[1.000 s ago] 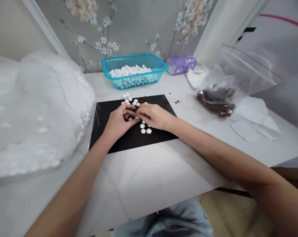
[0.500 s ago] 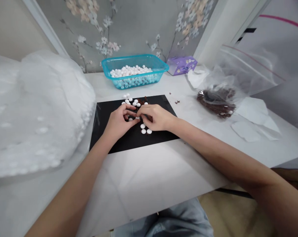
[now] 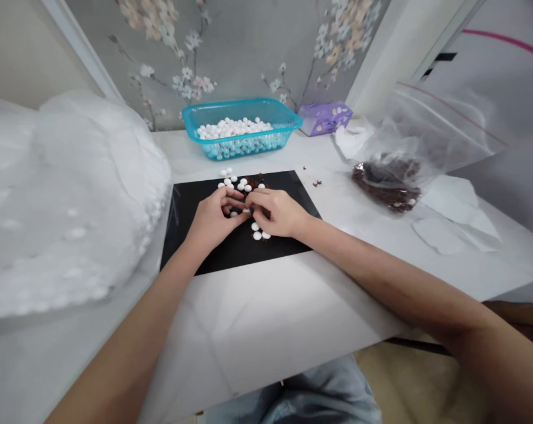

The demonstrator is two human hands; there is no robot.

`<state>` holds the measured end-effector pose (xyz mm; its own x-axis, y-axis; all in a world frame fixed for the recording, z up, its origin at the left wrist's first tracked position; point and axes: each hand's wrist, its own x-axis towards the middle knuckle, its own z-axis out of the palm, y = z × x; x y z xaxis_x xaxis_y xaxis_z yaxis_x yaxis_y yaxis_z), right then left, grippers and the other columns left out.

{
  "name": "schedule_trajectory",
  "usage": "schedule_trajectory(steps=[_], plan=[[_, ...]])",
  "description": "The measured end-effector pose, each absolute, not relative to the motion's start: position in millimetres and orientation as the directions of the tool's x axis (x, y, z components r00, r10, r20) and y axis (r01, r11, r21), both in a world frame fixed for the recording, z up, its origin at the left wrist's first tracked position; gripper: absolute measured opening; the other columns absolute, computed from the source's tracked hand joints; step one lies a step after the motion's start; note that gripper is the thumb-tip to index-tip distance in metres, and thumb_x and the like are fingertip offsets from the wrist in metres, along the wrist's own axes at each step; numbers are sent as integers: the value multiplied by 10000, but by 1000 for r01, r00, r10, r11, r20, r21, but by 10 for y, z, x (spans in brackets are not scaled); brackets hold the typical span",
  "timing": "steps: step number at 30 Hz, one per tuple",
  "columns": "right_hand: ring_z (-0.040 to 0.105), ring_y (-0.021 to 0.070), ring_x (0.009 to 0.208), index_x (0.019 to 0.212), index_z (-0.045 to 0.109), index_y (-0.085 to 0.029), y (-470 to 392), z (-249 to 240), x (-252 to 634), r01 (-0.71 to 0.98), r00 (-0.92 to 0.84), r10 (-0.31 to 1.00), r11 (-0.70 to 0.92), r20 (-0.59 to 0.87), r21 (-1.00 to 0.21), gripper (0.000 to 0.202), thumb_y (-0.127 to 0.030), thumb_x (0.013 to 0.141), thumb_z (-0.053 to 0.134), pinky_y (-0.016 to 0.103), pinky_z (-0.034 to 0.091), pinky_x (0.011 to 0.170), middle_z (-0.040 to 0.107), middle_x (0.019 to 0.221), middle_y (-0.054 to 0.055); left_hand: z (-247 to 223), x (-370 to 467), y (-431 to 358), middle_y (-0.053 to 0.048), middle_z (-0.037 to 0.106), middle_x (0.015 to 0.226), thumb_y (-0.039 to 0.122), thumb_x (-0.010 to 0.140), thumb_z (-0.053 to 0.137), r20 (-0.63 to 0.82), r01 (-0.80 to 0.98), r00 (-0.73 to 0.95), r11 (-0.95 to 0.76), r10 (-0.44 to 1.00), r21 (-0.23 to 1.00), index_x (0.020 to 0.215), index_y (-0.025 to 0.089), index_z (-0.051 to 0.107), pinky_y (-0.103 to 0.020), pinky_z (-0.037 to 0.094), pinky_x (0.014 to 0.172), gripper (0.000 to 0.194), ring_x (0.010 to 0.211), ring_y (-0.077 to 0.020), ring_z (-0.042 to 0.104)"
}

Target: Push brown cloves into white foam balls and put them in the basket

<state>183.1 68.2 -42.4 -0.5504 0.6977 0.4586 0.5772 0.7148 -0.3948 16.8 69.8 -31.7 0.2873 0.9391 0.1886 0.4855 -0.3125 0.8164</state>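
Note:
Over a black mat [image 3: 222, 253] my two hands meet at the fingertips. My left hand [image 3: 211, 219] is closed in a pinch on a small white ball [image 3: 246, 211]. My right hand [image 3: 277, 212] has its fingers pressed together against that same ball; whatever else they pinch is too small to make out. Several loose white balls [image 3: 257, 235] lie just below my right hand. More white balls [image 3: 228, 183] sit beyond my fingers, beside a little heap of reddish-brown small pieces [image 3: 260, 181].
At the back stands a blue plastic basket [image 3: 244, 141] of white balls, beside a purple tissue pack [image 3: 325, 118]. A large bag of white balls [image 3: 72, 206] fills the left. On the right are a clear bag of brown pieces [image 3: 387, 182] and white paper [image 3: 456, 206].
My right hand and forearm have shifted very slightly left and down, covering a little more of the nearby balls. My left hand stays in place.

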Motion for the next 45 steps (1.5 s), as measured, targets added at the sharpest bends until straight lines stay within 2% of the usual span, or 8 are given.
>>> schedule_trajectory(steps=[6, 16, 26, 34, 39, 45], plan=[[469, 135, 619, 770, 522, -162, 680, -427, 1834, 563, -519, 707, 706, 480, -430, 160, -75, 706, 405, 247, 364, 593, 532, 727, 33, -323, 163, 700, -28, 705, 821, 257, 639, 674, 180, 487, 285, -304, 942, 819, 878, 184, 550, -261, 411, 631, 279, 729, -155, 619], [435, 130, 596, 698, 458, -179, 719, -426, 1828, 522, -560, 663, 748, 497, -410, 141, -56, 667, 397, 242, 353, 581, 480, 666, 13, -317, 173, 705, -20, 696, 820, 247, 640, 675, 182, 486, 276, -301, 944, 820, 865, 178, 549, -238, 415, 615, 267, 710, -133, 609], [435, 133, 599, 686, 441, -183, 732, -423, 1817, 521, -559, 677, 736, 479, -432, 136, -61, 650, 394, 248, 348, 580, 486, 665, 14, -323, 174, 704, -13, 694, 809, 239, 636, 675, 185, 482, 276, -302, 943, 823, 861, 182, 550, -238, 423, 621, 263, 701, -129, 607], [397, 116, 550, 633, 381, -196, 733, -412, 1799, 523, -550, 698, 716, 458, -463, 147, -50, 625, 403, 241, 322, 560, 431, 592, -16, -320, 172, 707, -11, 691, 797, 254, 636, 673, 177, 485, 279, -297, 944, 823, 865, 183, 553, -237, 421, 622, 269, 704, -132, 603], [432, 137, 610, 676, 439, -181, 739, -388, 1799, 535, -601, 681, 732, 419, -422, 140, -51, 640, 400, 253, 336, 586, 476, 670, 16, -317, 172, 712, -9, 689, 806, 248, 629, 671, 169, 497, 280, -293, 945, 817, 862, 187, 548, -236, 416, 619, 270, 693, -126, 590], [451, 155, 641, 809, 523, -159, 733, -375, 1798, 546, -632, 675, 736, 380, -400, 228, -41, 667, 389, 265, 347, 605, 511, 739, 39, -315, 167, 719, -8, 689, 798, 281, 613, 686, 147, 528, 270, -274, 952, 804, 882, 194, 545, -238, 408, 608, 316, 648, -120, 554]])
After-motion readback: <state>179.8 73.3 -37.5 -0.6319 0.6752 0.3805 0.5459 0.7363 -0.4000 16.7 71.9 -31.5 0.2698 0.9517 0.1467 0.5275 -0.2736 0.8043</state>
